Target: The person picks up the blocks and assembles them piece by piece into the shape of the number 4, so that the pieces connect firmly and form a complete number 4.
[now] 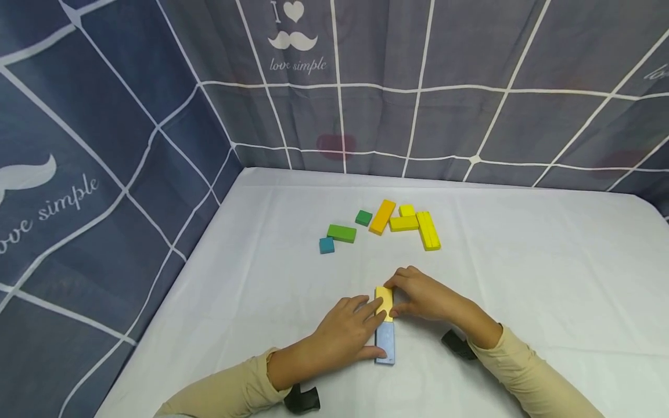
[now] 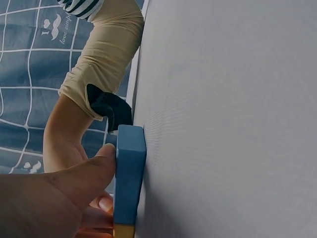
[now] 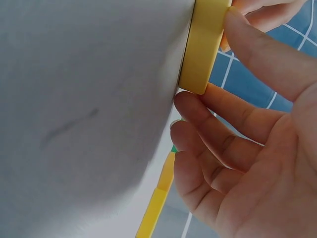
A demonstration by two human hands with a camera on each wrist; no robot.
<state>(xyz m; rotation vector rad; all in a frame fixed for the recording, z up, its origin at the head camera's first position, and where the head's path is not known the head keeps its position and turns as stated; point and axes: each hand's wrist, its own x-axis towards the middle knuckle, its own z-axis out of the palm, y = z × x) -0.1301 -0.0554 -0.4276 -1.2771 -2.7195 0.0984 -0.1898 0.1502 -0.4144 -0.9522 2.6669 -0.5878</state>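
A light blue block (image 1: 386, 339) and a pale yellow block (image 1: 384, 293) lie end to end in a line on the white table. My left hand (image 1: 340, 331) spans both from the left, its thumb on top of the blue block near the close end and its fingertips on the yellow one. From the far right, my right hand (image 1: 425, 295) pinches the yellow block, with fingers at its far end and thumb at its near right side. In the right wrist view, fingertips touch the end of the yellow block (image 3: 202, 54). The left wrist view shows the thumb against the blue block (image 2: 130, 173).
Farther back lie a teal block (image 1: 326, 245), a light green block (image 1: 342, 233), a dark green block (image 1: 363, 217), an orange block (image 1: 382, 217) and several yellow blocks (image 1: 428, 231). A grid-patterned curtain (image 1: 376, 116) borders the white table (image 1: 549, 261).
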